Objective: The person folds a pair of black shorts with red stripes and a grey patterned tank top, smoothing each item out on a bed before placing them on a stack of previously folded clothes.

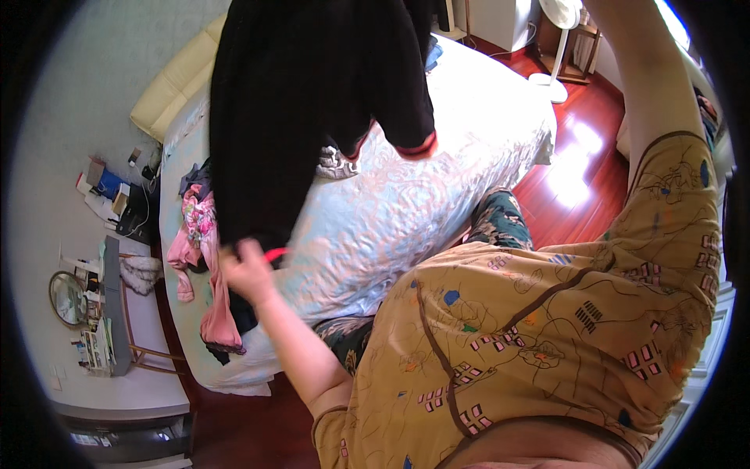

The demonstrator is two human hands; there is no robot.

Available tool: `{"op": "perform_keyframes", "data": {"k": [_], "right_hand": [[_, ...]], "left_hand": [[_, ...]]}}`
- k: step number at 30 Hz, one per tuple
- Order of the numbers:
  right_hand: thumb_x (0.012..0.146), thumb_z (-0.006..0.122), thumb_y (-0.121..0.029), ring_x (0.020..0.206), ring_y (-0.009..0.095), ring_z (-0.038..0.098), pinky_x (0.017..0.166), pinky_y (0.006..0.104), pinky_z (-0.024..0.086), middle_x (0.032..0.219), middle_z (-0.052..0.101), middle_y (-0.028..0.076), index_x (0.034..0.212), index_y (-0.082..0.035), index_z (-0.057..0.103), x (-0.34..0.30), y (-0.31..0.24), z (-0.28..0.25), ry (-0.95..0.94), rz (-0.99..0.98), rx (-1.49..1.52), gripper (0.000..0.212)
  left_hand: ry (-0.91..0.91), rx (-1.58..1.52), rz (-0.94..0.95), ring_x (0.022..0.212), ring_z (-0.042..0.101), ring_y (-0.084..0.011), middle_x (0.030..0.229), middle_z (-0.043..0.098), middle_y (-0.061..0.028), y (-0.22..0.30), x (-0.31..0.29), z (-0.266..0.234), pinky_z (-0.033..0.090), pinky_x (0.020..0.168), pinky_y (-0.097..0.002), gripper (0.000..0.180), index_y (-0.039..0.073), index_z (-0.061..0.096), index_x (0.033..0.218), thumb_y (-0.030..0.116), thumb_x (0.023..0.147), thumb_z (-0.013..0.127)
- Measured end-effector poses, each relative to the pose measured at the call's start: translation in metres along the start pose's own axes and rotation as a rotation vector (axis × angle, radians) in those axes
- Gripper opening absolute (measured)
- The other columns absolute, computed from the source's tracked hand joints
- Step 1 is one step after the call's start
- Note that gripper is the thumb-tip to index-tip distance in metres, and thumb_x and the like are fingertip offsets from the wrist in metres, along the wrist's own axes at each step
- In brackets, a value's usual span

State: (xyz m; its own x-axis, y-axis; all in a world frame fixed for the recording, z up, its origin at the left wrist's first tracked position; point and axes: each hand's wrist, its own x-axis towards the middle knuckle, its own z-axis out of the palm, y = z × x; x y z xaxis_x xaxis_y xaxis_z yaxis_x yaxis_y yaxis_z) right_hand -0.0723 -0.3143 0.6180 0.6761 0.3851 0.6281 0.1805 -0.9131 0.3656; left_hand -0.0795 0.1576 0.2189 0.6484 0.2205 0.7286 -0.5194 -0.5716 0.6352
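Note:
A large black garment (281, 117) with red-trimmed edges hangs stretched out above the bed, its upper part cut off by the frame's top. At its lower left end, my left hand (248, 273) is closed on the black cloth, next to a bit of red trim; the fingers are slightly blurred. My right arm (648, 70) is raised at the upper right, and the hand on it lies outside the frame. Left of the garment, close to my left hand, a heap of pink clothes (199, 234) lies on the bed, with a floral piece among them.
The bed (391, 211) has a shiny pale blue patterned cover and a cream headboard (176, 86). A grey-and-white cloth (337, 162) lies on it. A white standing fan (556, 55) is on the red wooden floor (555, 176). A dressing table with a round mirror (69, 298) stands at left.

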Motion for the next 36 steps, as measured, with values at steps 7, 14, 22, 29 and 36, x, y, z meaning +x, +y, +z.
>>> {"op": "perform_keyframes", "data": {"k": [7,14,22,29,36], "right_hand": [[0.083,0.065,-0.009,0.101,0.03,0.065,0.088,0.0399,0.049,0.106,0.07,0.017,0.115,-0.003,0.065,-0.081,0.025,0.022,-0.334,0.105,0.263,0.032],[0.075,0.059,-0.006,0.096,0.03,0.066,0.084,0.0402,0.05,0.099,0.071,0.018,0.111,-0.001,0.066,-0.113,0.06,0.03,-0.447,0.189,0.151,0.037],[0.076,0.06,-0.019,0.085,0.033,0.069,0.075,0.0475,0.051,0.089,0.071,0.016,0.092,-0.01,0.074,-0.028,-0.046,0.078,-0.445,-0.191,-0.386,0.023],[0.082,0.062,-0.015,0.137,0.019,0.039,0.107,0.0643,0.023,0.145,0.047,0.001,0.14,-0.03,0.047,0.029,-0.291,0.216,0.052,-0.561,0.168,0.062],[0.086,0.065,-0.019,0.121,0.021,0.053,0.106,0.0576,0.026,0.119,0.06,0.005,0.124,-0.016,0.059,-0.089,-0.3,0.284,-0.102,-0.517,0.608,0.039]], "left_hand": [[0.036,0.405,0.402,0.088,0.059,-0.0376,0.094,0.062,-0.0197,0.039,0.081,-0.069,0.048,0.079,-0.0422,0.015,-0.004,0.06,0.094,0.003,0.081,0.064],[-0.427,0.052,0.338,0.076,0.055,-0.0298,0.081,0.054,-0.0142,0.097,0.018,-0.047,0.047,0.074,-0.0364,0.018,0.0,0.053,0.088,-0.002,0.072,0.059],[-0.605,-0.133,-0.081,0.084,0.061,-0.0339,0.093,0.06,-0.0183,0.069,-0.09,-0.028,0.049,0.08,-0.0383,0.04,0.001,0.051,0.116,-0.003,0.076,0.053],[-0.672,0.156,-0.259,0.108,0.059,-0.0383,0.119,0.056,-0.0259,0.059,-0.123,-0.069,0.045,0.096,-0.0408,0.073,0.002,0.036,0.142,-0.008,0.071,0.042],[-0.839,0.095,-0.541,0.112,0.059,-0.0425,0.123,0.059,-0.0283,0.037,-0.144,-0.087,0.045,0.098,-0.0388,0.071,0.006,0.044,0.14,-0.005,0.07,0.042]]}}
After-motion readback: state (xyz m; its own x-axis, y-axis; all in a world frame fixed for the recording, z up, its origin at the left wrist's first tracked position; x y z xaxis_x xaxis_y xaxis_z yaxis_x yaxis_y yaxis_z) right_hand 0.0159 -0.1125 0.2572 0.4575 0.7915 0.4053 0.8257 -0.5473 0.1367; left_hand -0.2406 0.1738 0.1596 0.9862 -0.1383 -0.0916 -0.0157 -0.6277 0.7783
